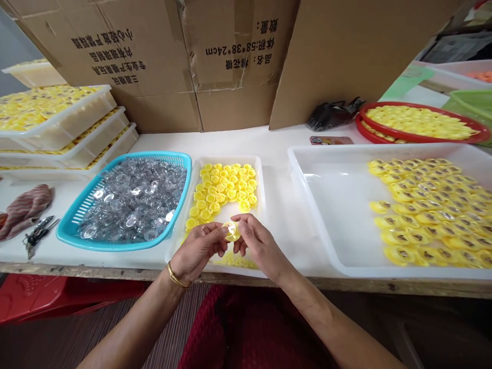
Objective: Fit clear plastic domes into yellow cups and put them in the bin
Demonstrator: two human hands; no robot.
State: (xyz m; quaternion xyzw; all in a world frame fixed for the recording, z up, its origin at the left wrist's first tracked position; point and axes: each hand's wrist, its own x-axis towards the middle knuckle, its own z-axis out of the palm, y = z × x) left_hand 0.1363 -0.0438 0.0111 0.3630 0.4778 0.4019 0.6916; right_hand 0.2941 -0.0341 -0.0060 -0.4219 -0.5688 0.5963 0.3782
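Note:
Over the near part of a narrow white tray (262, 179), my left hand (198, 248) and my right hand (265, 246) meet around a small round yellow plastic piece (231, 231). Fingertips of both hands pinch it from either side. Something pale or shiny shows in its middle, too small to make out. Beyond my hands, rows of small yellow cup-like pieces (221, 188) stand in the same tray. Left of it, a blue basket (65, 228) holds a heap of clear plastic discs (134, 200).
On the right, a large white tray (330, 220) holds rows of yellow pieces with dark centres (434, 220). Red trays (482, 134) and a black tape dispenser (334, 114) sit behind it. Stacked white trays (77, 120), keys (36, 236) and a cloth (28, 207) lie left. Cardboard (230, 51) stands behind.

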